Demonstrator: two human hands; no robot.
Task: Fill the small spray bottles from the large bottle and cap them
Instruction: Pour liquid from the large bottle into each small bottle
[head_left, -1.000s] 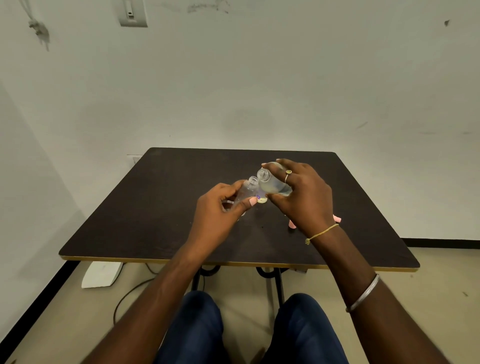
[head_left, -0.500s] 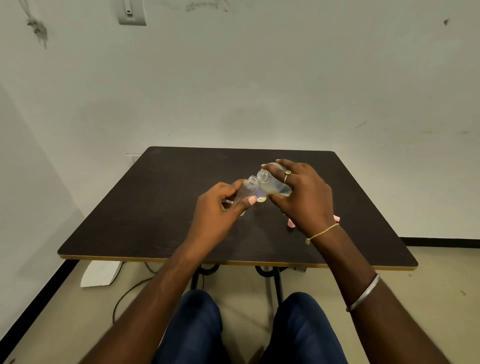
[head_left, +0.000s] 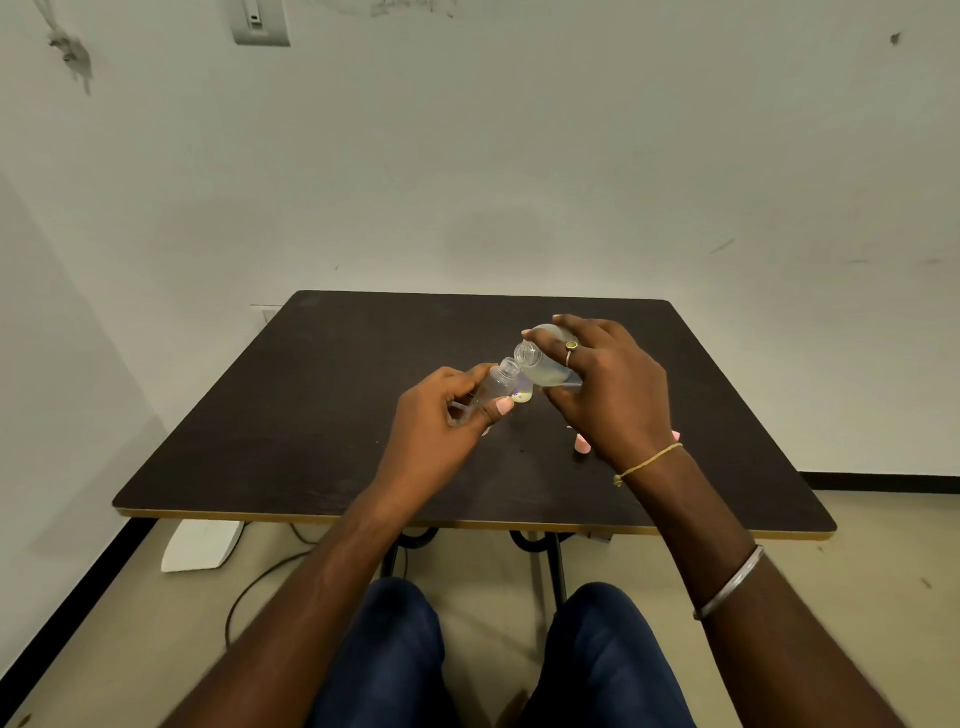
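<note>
My left hand (head_left: 441, 415) grips a small clear spray bottle (head_left: 497, 383), uncapped and tilted with its open neck up and to the right. My right hand (head_left: 608, 395) grips the large clear bottle (head_left: 543, 366), tipped to the left with pale liquid inside. Its open mouth sits just above and beside the small bottle's neck. Both are held above the middle of the dark table (head_left: 311, 415). A pale yellowish object (head_left: 522, 397) shows just below the two bottles.
A pink cap (head_left: 582, 445) lies on the table under my right wrist, and another pink piece (head_left: 675, 435) peeks out to the right of it. A white object (head_left: 200, 545) and a cable (head_left: 254, 587) lie on the floor by the table's left leg.
Both hands hold nearly the same pose. The large bottle's mouth has stayed at the small bottle's neck, with only a slight shift.
</note>
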